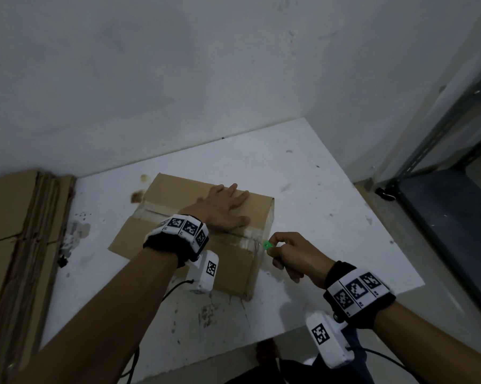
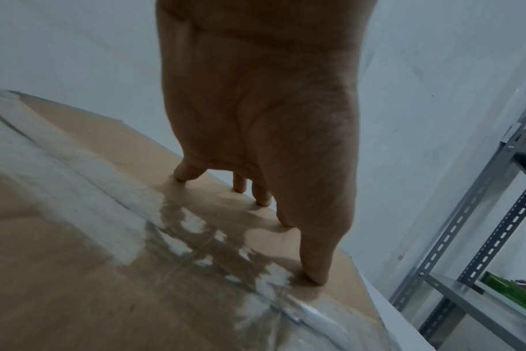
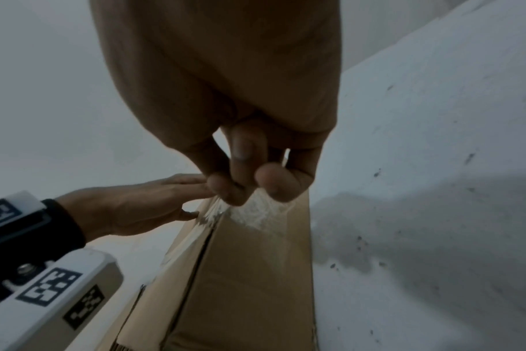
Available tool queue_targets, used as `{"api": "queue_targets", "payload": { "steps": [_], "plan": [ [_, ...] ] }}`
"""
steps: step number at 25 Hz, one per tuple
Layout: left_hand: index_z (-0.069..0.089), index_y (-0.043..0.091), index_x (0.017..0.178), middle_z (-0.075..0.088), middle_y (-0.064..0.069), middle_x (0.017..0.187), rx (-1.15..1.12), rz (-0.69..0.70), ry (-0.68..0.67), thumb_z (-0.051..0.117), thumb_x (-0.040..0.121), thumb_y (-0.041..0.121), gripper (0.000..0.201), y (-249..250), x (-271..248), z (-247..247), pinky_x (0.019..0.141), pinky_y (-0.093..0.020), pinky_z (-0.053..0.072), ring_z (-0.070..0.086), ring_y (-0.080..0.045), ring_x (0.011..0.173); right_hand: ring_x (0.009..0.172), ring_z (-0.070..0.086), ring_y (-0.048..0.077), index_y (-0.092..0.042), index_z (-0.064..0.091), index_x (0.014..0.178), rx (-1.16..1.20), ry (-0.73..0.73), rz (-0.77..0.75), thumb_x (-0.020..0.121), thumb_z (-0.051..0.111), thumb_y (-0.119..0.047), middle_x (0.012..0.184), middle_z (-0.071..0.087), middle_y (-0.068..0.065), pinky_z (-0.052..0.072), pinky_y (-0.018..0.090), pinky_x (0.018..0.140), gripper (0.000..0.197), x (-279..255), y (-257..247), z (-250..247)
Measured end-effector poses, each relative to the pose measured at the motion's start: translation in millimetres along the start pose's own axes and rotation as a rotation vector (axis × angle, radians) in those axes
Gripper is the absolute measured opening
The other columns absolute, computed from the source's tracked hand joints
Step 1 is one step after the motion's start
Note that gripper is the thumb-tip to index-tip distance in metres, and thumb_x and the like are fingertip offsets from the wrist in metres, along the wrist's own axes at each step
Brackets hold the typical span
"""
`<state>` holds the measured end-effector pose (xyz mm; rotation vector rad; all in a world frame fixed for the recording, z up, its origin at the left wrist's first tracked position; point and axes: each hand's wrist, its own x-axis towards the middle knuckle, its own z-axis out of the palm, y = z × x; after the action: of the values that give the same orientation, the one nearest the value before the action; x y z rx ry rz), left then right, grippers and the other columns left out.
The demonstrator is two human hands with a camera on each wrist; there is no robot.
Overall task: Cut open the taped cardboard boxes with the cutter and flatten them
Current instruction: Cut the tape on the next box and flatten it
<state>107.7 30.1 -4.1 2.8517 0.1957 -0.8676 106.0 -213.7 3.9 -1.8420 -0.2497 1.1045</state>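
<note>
Head view, leftmost: flattened cardboard (image 1: 17, 217) leans well apart from both hands. Next, the left hand (image 1: 222, 209) lies flat with straight fingers pressing the top of the cardboard box (image 1: 233, 270), which sits on the white table (image 1: 317, 189); clear tape (image 1: 245, 238) runs just beside its thumb. Right of that, the right hand (image 1: 296, 256) pinches the green cutter (image 1: 266, 245) at the box's taped edge. Farthest right stands a metal shelf (image 1: 455, 162).

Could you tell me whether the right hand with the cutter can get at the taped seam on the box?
Probably yes: the right hand holds the cutter at the tape, while the left hand presses beside the seam.
</note>
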Motion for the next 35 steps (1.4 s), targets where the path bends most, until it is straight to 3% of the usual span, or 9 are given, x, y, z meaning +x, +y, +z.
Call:
{"api": "queue_targets", "payload": {
  "steps": [6,12,16,19,22,24,26,30,35],
  "plan": [
    [-0.004,0.045,0.156,-0.015,0.009,0.166,-0.016,0.006,0.005,0.034,0.094,0.072,0.077,2.0,-4.2,-0.3,0.118,-0.065,0.01,-0.015,-0.025,0.152,0.036,0.026,0.015,-0.008,0.054,0.085,-0.055,-0.072,0.034,0.098,0.049,-0.008,0.057,0.05,0.007,0.027,0.021,0.04,0.014,-4.2,-4.3,-1.7],
    [-0.005,0.043,0.156,-0.023,0.009,0.164,-0.084,0.026,-0.023,0.037,0.096,0.068,0.077,6.0,-9.7,1.3,0.115,-0.069,0.0,-0.023,-0.022,0.15,0.034,0.028,0.018,-0.008,0.05,0.086,0.044,-0.081,0.106,0.099,0.046,-0.006,0.055,0.049,0.007,0.032,0.024,0.042,0.014,-4.8,0.6,0.9],
    [0.017,0.042,0.156,-0.013,0.005,0.166,-0.235,0.151,0.079,0.063,0.084,0.067,0.089,4.3,-39.9,12.9,0.12,-0.059,-0.008,-0.017,-0.019,0.152,0.033,0.027,0.018,-0.007,0.049,0.085,0.085,-0.005,0.096,0.098,0.047,-0.006,0.06,0.047,0.01,0.031,0.028,0.044,0.014,-2.6,6.2,3.0],
    [0.014,0.042,0.156,-0.012,0.004,0.166,-0.132,0.294,0.091,0.068,0.056,0.084,0.121,-3.1,-75.5,38.5,0.12,-0.049,-0.011,-0.015,-0.016,0.152,0.031,0.029,0.017,-0.006,0.049,0.079,0.073,0.063,0.055,0.097,0.048,-0.004,0.062,0.046,0.011,0.031,0.029,0.046,0.019,1.0,3.8,1.8],
    [0.011,0.047,0.154,0.005,0.003,0.163,0.019,0.293,0.16,0.07,0.043,0.09,0.133,-8.2,-92.4,53.3,0.123,-0.047,0.003,0.001,-0.016,0.15,0.033,0.026,0.018,-0.007,0.046,0.074,0.105,0.063,0.065,0.096,0.047,-0.002,0.06,0.041,0.01,0.034,0.028,0.045,0.022,3.5,-1.8,0.3],
    [0.019,0.043,0.152,0.024,0.002,0.153,0.059,0.295,0.213,0.073,0.043,0.087,0.129,-9.2,-91.0,54.0,0.121,-0.045,0.017,0.018,-0.02,0.142,0.034,0.025,0.018,-0.008,0.046,0.078,0.072,0.035,0.053,0.097,0.046,-0.004,0.058,0.043,0.008,0.035,0.027,0.044,0.02,1.8,-4.0,2.4],
    [0.026,0.037,0.148,0.033,0.003,0.141,0.102,0.287,0.22,0.074,0.039,0.088,0.129,-6.0,-86.3,51.2,0.114,-0.044,0.025,0.028,-0.019,0.13,0.033,0.026,0.018,-0.008,0.046,0.081,0.03,0.013,0.027,0.098,0.046,-0.006,0.059,0.043,0.008,0.034,0.029,0.045,0.017,-2.3,-2.8,5.5],
    [0.021,0.027,0.143,0.033,0.0,0.127,0.269,0.257,0.182,0.072,0.034,0.091,0.136,2.7,-80.0,46.6,0.103,-0.047,0.031,0.031,-0.02,0.115,0.033,0.028,0.019,-0.008,0.05,0.083,-0.006,-0.005,0.002,0.101,0.046,-0.012,0.057,0.046,0.005,0.036,0.03,0.045,0.019,-9.3,5.4,10.5],
    [0.015,0.025,0.148,0.035,-0.004,0.122,0.306,0.281,0.217,0.069,0.032,0.093,0.144,0.5,-77.9,46.8,0.104,-0.052,0.032,0.034,-0.022,0.111,0.034,0.028,0.018,-0.009,0.05,0.086,-0.072,-0.04,0.009,0.102,0.045,-0.016,0.069,0.043,0.013,0.04,0.029,0.043,0.018,-19.3,15.9,5.7]
  ]
}}
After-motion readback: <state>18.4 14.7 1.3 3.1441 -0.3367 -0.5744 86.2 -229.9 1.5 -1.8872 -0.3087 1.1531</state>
